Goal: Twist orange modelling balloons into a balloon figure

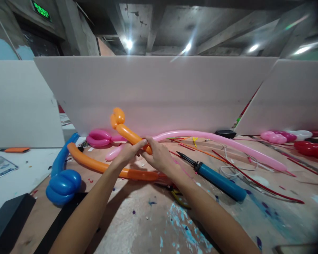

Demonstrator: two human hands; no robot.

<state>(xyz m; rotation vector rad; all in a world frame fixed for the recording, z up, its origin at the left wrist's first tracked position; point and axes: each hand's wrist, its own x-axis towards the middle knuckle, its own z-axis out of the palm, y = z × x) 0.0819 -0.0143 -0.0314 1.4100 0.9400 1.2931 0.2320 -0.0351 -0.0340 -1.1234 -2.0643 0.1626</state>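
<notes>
Both hands meet at the middle of the view around an orange balloon [131,134]. It slants up and left to a twisted cluster of small bubbles. My left hand [131,151] has its fingers closed on the balloon's lower part. Beside it, my right hand [159,151] pinches the balloon near its lower end; the fingertips partly hide each other. Below the hands a long orange balloon [95,165] lies curved on the table. A long pink balloon [196,134] arches behind them to the right.
A blue balloon [63,187] with a round cluster lies left, near black blocks [12,222]. A teal hand pump [219,180] rests right, among thin uninflated balloons. Magenta [98,138] and red balloons [311,150] lie farther out. White panels [159,91] stand behind the table [132,218].
</notes>
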